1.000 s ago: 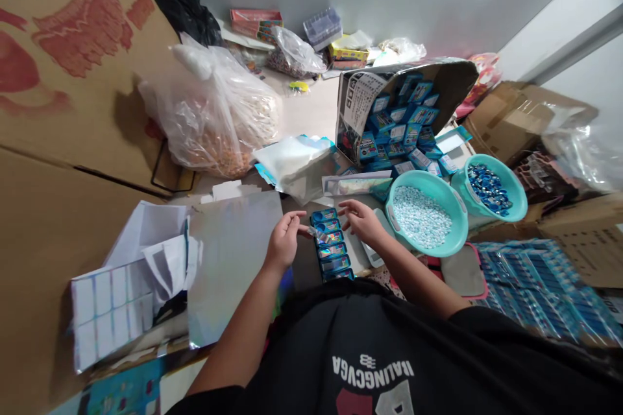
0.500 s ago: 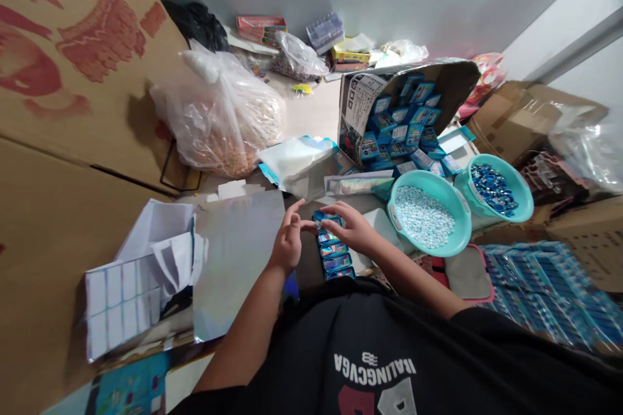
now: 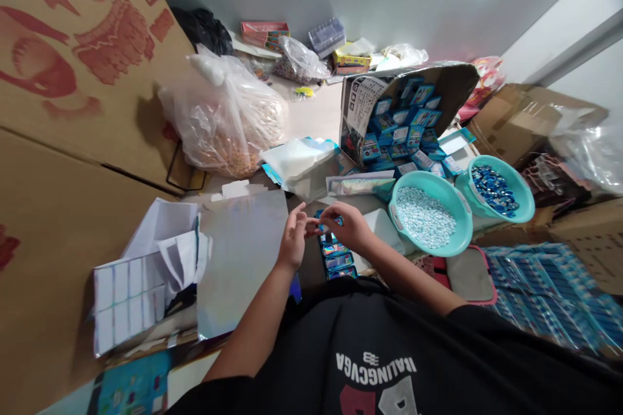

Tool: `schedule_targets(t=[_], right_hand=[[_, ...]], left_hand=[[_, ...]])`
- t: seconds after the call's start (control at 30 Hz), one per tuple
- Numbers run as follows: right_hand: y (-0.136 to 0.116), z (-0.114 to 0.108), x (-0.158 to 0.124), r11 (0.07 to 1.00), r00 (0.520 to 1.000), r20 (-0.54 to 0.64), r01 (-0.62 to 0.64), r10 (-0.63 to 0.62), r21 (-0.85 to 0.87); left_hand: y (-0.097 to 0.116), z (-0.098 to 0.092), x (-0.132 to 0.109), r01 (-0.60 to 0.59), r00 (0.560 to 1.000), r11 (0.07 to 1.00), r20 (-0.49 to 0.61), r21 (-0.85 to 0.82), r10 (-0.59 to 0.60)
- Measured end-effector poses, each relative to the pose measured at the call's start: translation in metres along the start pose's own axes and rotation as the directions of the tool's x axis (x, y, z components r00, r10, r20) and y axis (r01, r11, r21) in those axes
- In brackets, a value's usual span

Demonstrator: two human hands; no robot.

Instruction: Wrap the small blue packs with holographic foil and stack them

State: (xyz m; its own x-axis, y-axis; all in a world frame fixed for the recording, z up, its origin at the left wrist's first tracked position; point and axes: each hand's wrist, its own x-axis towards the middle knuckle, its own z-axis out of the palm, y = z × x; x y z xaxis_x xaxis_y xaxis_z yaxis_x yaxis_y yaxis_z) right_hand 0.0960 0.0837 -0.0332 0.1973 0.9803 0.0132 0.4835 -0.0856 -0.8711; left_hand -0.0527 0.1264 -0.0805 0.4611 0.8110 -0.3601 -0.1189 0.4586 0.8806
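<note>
My left hand (image 3: 293,237) and my right hand (image 3: 346,225) meet at the fingertips over a row of small blue open boxes (image 3: 340,262) with shiny linings. The right thumb and fingers are closed in a pinch. From the left hand, fingers reach across to that pinch, closed at the tips, while another finger points up. Whatever small thing lies between the fingertips is too tiny to make out. Part of the far end of the box row is hidden by my hands.
A turquoise basin of pale pellets (image 3: 423,217) and a basin of shiny blue pieces (image 3: 494,188) stand at right. Behind them a carton (image 3: 357,107) holds blue packets. Left lie a flat sheet (image 3: 241,259), folded papers (image 3: 141,292) and a filled plastic bag (image 3: 224,117).
My right hand's fingers have closed from a loose spread into a pinch. They now meet the left fingertips above the boxes. The view has shifted slightly.
</note>
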Motion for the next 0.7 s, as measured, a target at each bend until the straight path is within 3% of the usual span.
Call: schedule_targets(t=[0.1, 0.2, 0.5, 0.7], right_hand=[[0.004, 0.008, 0.002, 0.937, 0.952, -0.168, -0.2, 0.255, 0.287], [0.012, 0.017, 0.005, 0.825, 0.881, -0.199, -0.294, 0.43, 0.483], [0.036, 0.031, -0.002, 0.707, 0.818, -0.156, -0.364, 0.554, 0.606], [0.043, 0.033, -0.008, 0.664, 0.815, -0.137, -0.348, 0.563, 0.662]], left_hand=[[-0.015, 0.005, 0.002, 0.012, 0.996, 1.0, 0.084, -0.003, -0.012], [-0.027, 0.008, 0.003, 0.032, 0.994, 0.999, 0.107, 0.028, -0.035], [-0.036, 0.001, 0.015, 0.094, 0.996, 0.995, -0.004, 0.034, -0.094], [-0.027, -0.002, 0.009, 0.196, 0.977, 0.978, 0.095, -0.069, -0.189]])
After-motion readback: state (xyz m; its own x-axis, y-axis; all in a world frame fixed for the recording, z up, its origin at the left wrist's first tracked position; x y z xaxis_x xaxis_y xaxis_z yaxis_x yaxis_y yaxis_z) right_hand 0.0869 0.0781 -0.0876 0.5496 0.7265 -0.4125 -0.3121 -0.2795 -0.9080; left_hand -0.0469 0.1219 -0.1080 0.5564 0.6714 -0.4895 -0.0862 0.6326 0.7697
